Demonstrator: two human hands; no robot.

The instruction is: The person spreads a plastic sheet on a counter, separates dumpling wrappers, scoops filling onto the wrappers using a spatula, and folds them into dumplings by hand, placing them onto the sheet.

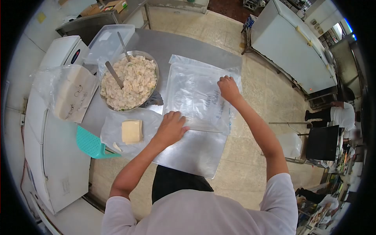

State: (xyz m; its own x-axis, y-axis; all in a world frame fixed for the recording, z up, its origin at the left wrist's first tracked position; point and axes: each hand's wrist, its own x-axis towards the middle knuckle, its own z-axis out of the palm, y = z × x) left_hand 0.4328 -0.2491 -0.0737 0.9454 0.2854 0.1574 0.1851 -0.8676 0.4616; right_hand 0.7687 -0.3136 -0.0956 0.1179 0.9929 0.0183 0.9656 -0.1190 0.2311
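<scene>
on smooth steel table (194, 150), rectangular clear plastic (190, 92)
right hand (228, 88) pinches its crinkled edge; left hand (171, 127), loosely spread, touches 1 corner.

Before me, the metal table (192, 154) carries one bowl (157, 70) of pale mixture (133, 82), flat clear plastic (192, 86), and a whitish sheet (111, 135).

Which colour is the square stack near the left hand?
The square stack is pale yellow; head view.
</scene>
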